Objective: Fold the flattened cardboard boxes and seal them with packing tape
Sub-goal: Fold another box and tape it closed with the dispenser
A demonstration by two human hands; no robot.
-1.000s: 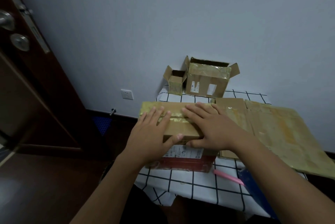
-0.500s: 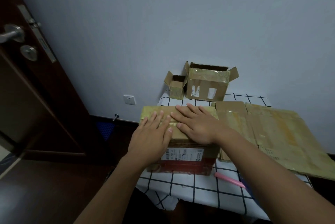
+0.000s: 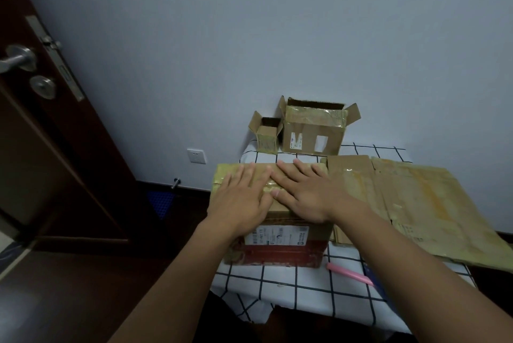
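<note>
Bare forearms, left hand [image 3: 241, 198], right hand [image 3: 305, 195], no sleeves

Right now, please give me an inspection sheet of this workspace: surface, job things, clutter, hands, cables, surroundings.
Surface: table under a white cloth with a dark grid.
Job's things: closed box, tape along its top seam; flattened cardboard to its right; large open box and small open box by the wall.
Clutter: pink tool near the front edge.
Hands: left hand and right hand press flat on the closed box, fingers straight.
Cables: nothing seen.
Surroundings: dark door on the left, wall socket, pale wall.
</note>
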